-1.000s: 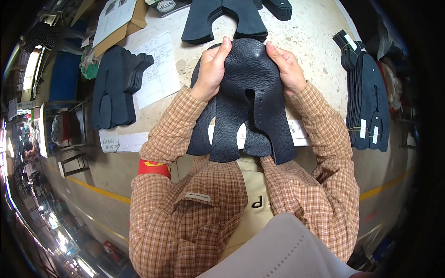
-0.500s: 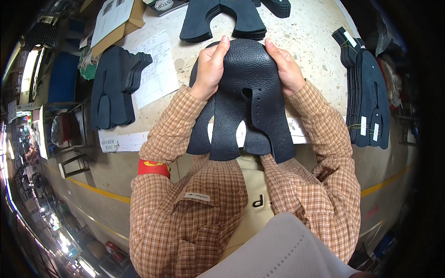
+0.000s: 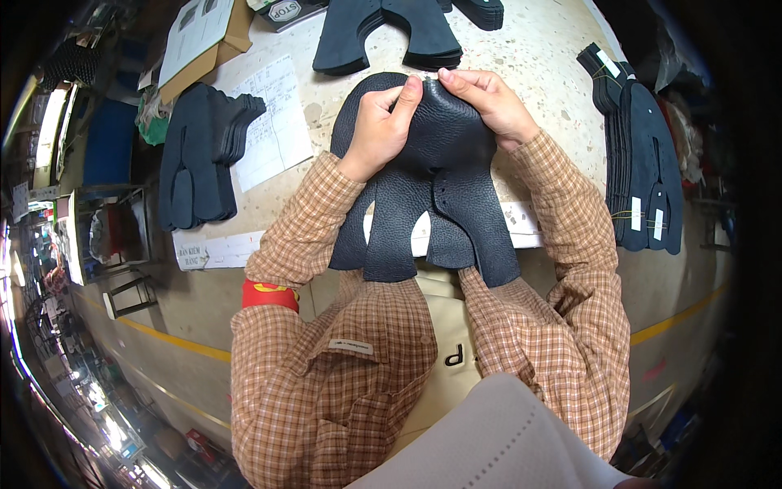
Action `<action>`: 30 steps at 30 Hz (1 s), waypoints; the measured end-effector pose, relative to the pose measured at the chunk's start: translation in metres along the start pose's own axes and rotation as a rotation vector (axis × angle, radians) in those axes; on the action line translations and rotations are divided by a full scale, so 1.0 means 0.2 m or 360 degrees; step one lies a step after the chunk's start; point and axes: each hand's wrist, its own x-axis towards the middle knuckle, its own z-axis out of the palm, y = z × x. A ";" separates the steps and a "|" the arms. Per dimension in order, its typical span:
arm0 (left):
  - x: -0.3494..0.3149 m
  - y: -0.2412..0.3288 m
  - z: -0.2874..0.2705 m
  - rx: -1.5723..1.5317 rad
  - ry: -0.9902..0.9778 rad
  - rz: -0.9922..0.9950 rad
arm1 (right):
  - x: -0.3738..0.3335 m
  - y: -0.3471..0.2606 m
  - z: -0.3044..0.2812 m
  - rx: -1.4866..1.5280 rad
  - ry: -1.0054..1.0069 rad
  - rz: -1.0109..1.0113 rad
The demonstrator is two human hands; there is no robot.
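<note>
A black pebbled leather cut piece (image 3: 407, 191) with a small central slot, punched holes and splayed legs hangs over the table's near edge. At its top edge my left hand (image 3: 381, 129) pinches the leather between thumb and fingers. Close beside it, my right hand (image 3: 494, 106) grips the same edge, thumb and fingertips pressed together. The edge bunches into a fold between the two thumbs. Another black piece (image 3: 349, 232) shows beneath on the left. Just beyond my hands lies a stack of similar dark pieces (image 3: 338, 41).
More stacked black cut pieces (image 3: 195, 155) lie on the left, beside a handwritten paper sheet (image 3: 273, 122). Banded stacks with white tags (image 3: 643, 163) stand at the right edge of the speckled table (image 3: 554, 106). A cardboard box (image 3: 204, 41) sits at the far left.
My hands have come together at the leather's top edge, the right one moving left and the left one slightly right. The edge, spread before, is now gathered into a fold.
</note>
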 end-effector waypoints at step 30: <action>0.08 -0.07 -0.32 0.1730 0.0248 0.0117 | 0.12 0.10 -0.33 -0.1491 0.0271 -0.0203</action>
